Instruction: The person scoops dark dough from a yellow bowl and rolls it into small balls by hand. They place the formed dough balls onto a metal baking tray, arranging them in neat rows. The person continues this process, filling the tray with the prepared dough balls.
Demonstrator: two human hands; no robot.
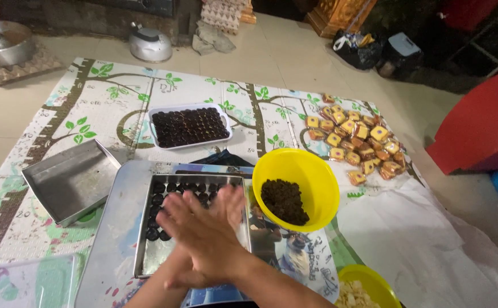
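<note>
Metal tray (146, 251) of round pieces (183, 191) at centre front, on a flat sheet (112, 228) on the play mat (118, 91); both hands (206, 234) pressed together above it. Empty tin (72, 179) left; bowl (317, 177) of crumbs (284, 201) right. Behind: filled tray (189, 126); wrapped packets (354, 140) far right; second bowl (369, 288) near right.

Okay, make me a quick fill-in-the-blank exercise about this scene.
1. The yellow bowl holds a ____ crumbly filling.
2. Both hands are pressed together above the ____ baking tray.
3. The white tray of dark balls lies on the patterned ____.

Missing words: dark; metal; mat
</note>
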